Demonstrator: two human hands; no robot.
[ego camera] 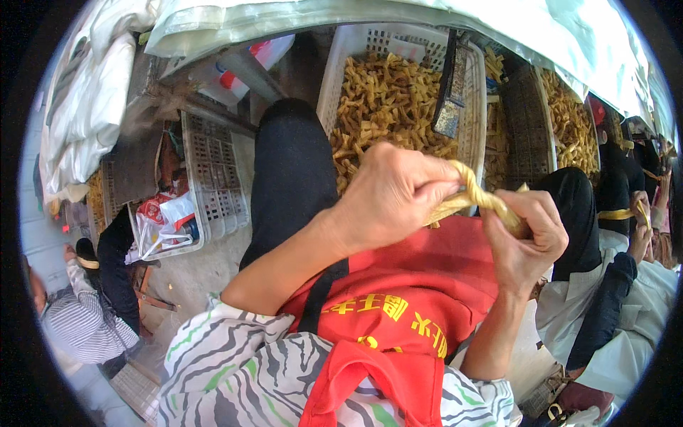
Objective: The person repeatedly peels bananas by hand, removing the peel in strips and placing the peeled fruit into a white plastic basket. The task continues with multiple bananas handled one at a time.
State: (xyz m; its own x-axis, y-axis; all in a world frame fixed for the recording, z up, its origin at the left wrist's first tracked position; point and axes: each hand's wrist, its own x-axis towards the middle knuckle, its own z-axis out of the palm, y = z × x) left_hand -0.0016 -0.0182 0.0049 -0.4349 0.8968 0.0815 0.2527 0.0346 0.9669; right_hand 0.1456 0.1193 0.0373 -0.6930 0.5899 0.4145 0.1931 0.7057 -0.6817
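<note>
Between my two hands a yellow strip of what looks like tofu skin (481, 198) is twisted into a loop. My left hand (392, 195) pinches one side of it between thumb and fingers, and a flat length hangs out below that pinch. On the other side, my right hand (525, 235) grips the thick twisted part, its fingers curled over and partly hiding it. Both hands are held above my lap, over a red apron (416, 277) with yellow writing. Just beyond them stands a white plastic crate (472, 107) full of knotted yellow pieces (389, 101).
A dark metal bar (451, 85) crosses the crate's right side. Another crate of knots (571, 123) stands farther right. A crate with bags (195, 224) sits left of my knee. White sheeting (373, 10) covers the surface above. People sit on both sides, one handling a strip (613, 214).
</note>
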